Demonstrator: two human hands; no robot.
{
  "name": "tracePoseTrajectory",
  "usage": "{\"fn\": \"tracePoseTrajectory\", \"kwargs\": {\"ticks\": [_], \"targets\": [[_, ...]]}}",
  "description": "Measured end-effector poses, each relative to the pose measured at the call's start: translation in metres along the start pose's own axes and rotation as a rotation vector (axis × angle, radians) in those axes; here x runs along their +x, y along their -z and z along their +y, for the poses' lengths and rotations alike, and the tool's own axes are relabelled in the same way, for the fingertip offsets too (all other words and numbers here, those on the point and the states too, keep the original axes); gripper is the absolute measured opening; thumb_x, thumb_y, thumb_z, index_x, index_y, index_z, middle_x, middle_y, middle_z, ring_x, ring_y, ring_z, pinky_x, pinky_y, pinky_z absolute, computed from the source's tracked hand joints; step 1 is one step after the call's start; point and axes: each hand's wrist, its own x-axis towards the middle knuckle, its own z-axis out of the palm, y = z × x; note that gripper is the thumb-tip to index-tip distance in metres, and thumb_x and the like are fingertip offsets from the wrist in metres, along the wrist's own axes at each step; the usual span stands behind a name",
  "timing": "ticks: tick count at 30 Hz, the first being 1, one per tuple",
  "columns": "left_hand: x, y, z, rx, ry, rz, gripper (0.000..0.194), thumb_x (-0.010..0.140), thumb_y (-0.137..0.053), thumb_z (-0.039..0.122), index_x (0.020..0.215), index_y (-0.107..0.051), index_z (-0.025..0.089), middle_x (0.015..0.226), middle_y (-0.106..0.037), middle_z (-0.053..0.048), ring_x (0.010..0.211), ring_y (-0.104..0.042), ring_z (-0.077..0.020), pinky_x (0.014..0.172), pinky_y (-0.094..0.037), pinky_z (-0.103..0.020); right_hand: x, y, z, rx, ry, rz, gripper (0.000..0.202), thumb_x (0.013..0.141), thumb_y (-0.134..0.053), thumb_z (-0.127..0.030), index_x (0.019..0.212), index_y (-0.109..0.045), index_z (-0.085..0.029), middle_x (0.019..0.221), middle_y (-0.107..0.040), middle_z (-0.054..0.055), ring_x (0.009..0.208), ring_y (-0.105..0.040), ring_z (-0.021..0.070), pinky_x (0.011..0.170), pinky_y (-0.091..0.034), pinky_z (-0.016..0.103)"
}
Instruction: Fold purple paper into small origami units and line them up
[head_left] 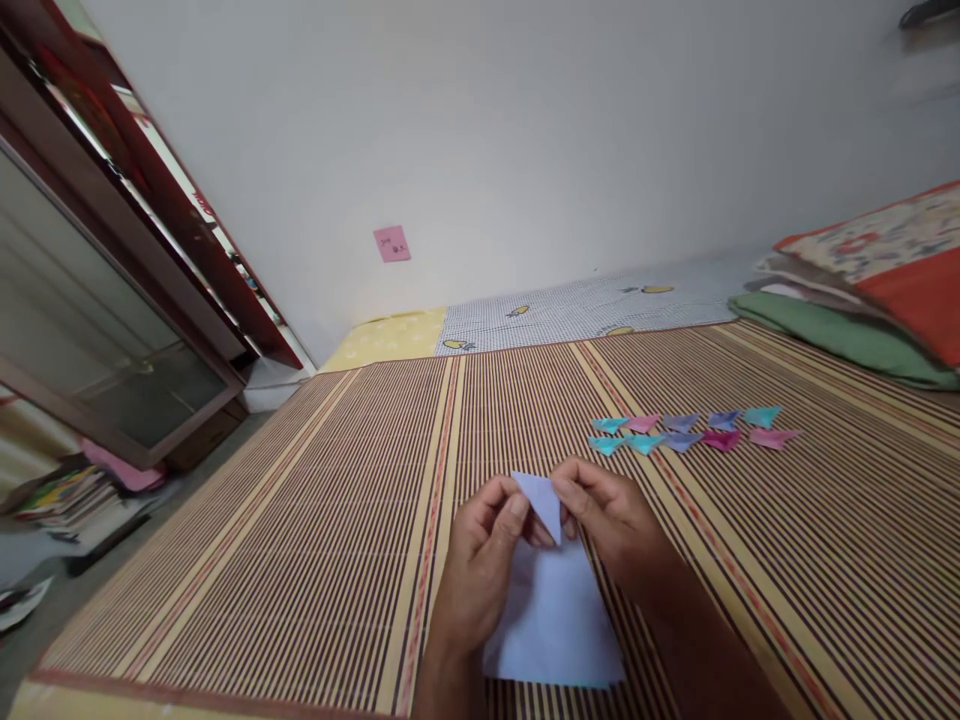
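With our left hand [487,560] and right hand [600,510], we are pinching a folded paper [540,498] between fingers and thumbs. We are holding it above a pale sheet [555,625], which is lying on the striped mat [360,500], near two rows of small folded shapes [681,440].

The mat [345,480] is tan with dark pinstripes; its cream bands carry red dashes. The folded paper [541,502], 5 o'clock, is pale lavender-blue. The small folded pieces [681,440], 4 o'clock, are turquoise, pink, magenta, blue and grey-violet. The wall note [392,244], between 10 and 11 o'clock, is pink.
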Motion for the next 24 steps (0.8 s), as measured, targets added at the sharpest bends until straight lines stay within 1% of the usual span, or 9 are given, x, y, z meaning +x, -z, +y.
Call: {"fn": "tracePoseTrajectory", "kwargs": {"ticks": [5, 10, 13, 14, 16, 18, 20, 22, 24], "targets": [[0.003, -0.002, 0.000, -0.092, -0.002, 0.011, 0.019, 0.100, -0.056, 0.030, 0.087, -0.063, 0.017, 0.078, -0.069, -0.003, 0.072, -0.063, -0.0152, 0.073, -0.049, -0.027, 0.003, -0.004, 0.008, 0.105, -0.013, -0.015, 0.035, 0.101, -0.057, -0.042, 0.074, -0.058, -0.020, 0.061, -0.053, -0.005, 0.055, -0.048, 0.0104, 0.053, -0.038, 0.023], [0.004, -0.007, -0.004, -0.079, 0.027, 0.170, 0.005, 0.087, -0.067, 0.019, 0.088, -0.063, 0.018, 0.077, -0.067, 0.000, 0.068, -0.062, -0.0135, 0.065, -0.049, -0.023, 0.002, -0.012, 0.008, 0.078, -0.031, 0.002, 0.032, 0.100, -0.058, -0.041, 0.076, -0.059, -0.020, 0.063, -0.053, -0.005, 0.057, -0.051, 0.0109, 0.055, -0.042, 0.023], [0.004, -0.008, -0.012, 0.216, -0.071, 0.376, 0.009, 0.084, -0.066, 0.014, 0.091, -0.067, 0.020, 0.075, -0.066, 0.001, 0.068, -0.062, -0.0144, 0.065, -0.049, -0.024, 0.001, -0.017, 0.005, -0.082, -0.003, 0.159, 0.015, 0.096, -0.063, -0.035, 0.093, -0.063, -0.021, 0.073, -0.060, -0.003, 0.064, -0.057, 0.0128, 0.059, -0.047, 0.025], [0.003, -0.007, -0.014, 0.360, -0.135, 0.453, 0.012, 0.084, -0.065, 0.012, 0.092, -0.069, 0.020, 0.076, -0.067, 0.001, 0.069, -0.062, -0.0145, 0.065, -0.049, -0.024, 0.000, -0.019, 0.003, -0.149, 0.024, 0.213, 0.013, 0.093, -0.066, -0.033, 0.099, -0.063, -0.021, 0.077, -0.062, -0.002, 0.067, -0.060, 0.0139, 0.062, -0.049, 0.026], [0.002, -0.007, -0.019, 0.589, -0.281, 0.558, 0.020, 0.083, -0.064, 0.008, 0.096, -0.072, 0.021, 0.079, -0.069, 0.000, 0.069, -0.063, -0.0144, 0.066, -0.050, -0.024, -0.001, -0.023, -0.002, -0.284, 0.102, 0.278, 0.022, 0.086, -0.073, -0.029, 0.104, -0.063, -0.022, 0.085, -0.065, 0.000, 0.073, -0.064, 0.0157, 0.067, -0.053, 0.028], [0.001, -0.008, -0.021, 0.692, -0.407, 0.578, 0.026, 0.083, -0.063, 0.005, 0.102, -0.072, 0.021, 0.083, -0.071, 0.000, 0.071, -0.065, -0.0142, 0.066, -0.051, -0.024, -0.003, -0.025, -0.005, -0.407, 0.192, 0.304, 0.024, 0.082, -0.075, -0.026, 0.102, -0.062, -0.022, 0.085, -0.067, 0.000, 0.073, -0.066, 0.0163, 0.068, -0.055, 0.029], [0.001, -0.010, -0.021, 0.699, -0.482, 0.551, 0.027, 0.087, -0.062, 0.005, 0.106, -0.072, 0.021, 0.086, -0.072, -0.001, 0.074, -0.067, -0.0142, 0.068, -0.053, -0.024, -0.004, -0.027, -0.006, -0.503, 0.283, 0.333, 0.018, 0.085, -0.072, -0.023, 0.100, -0.062, -0.022, 0.082, -0.067, 0.000, 0.071, -0.067, 0.0162, 0.067, -0.056, 0.028], [0.001, -0.014, -0.020, 0.641, -0.474, 0.525, 0.024, 0.090, -0.061, 0.007, 0.106, -0.073, 0.022, 0.088, -0.072, -0.001, 0.077, -0.068, -0.0148, 0.070, -0.055, -0.025, -0.004, -0.027, -0.004, -0.586, 0.374, 0.363, 0.014, 0.089, -0.066, -0.019, 0.101, -0.061, -0.022, 0.082, -0.069, 0.000, 0.071, -0.069, 0.0163, 0.067, -0.057, 0.028], [0.002, -0.016, -0.018, 0.513, -0.394, 0.509, 0.020, 0.091, -0.063, 0.011, 0.103, -0.075, 0.023, 0.090, -0.072, -0.002, 0.081, -0.069, -0.0158, 0.074, -0.056, -0.027, -0.004, -0.027, -0.002, -0.650, 0.456, 0.382, 0.014, 0.089, -0.062, -0.014, 0.101, -0.061, -0.022, 0.083, -0.070, 0.001, 0.072, -0.070, 0.0164, 0.068, -0.057, 0.027]]}}
